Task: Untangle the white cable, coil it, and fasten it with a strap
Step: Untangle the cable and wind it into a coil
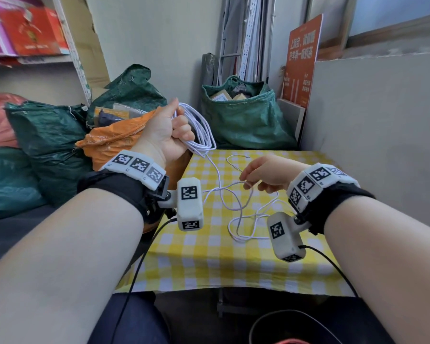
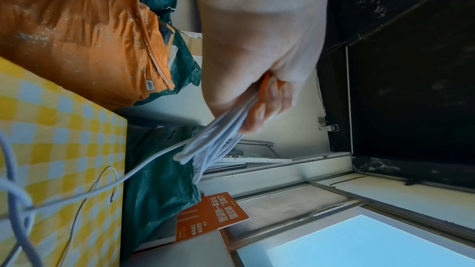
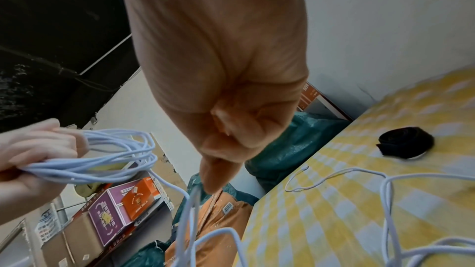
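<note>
Green sacks [image 1: 246, 115] and an orange sack [image 1: 114, 137] crowd the checked tablecloth [image 1: 209, 256] — orange sign [image 1: 302, 60] behind.

Head looks down; wrist views close (all share checked table [image 1: 209, 256])

Right hand [image 3: 231, 129] pinches white cable [image 3: 185, 210]; black strap [image 3: 406, 145] on tablecloth [image 3: 321, 230].

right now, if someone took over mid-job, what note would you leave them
Left hand: grips the coiled loops of the thin white cable, raised above the table's left edge.
Right hand: pinches the loose run of that cable.
Rest of the cable lies in slack loops on the yellow checked tablecloth.
Black rolled strap sits on the cloth, untouched.
Done: several turns coiled.
Left: wind in the slack, then strap the coil.
</note>
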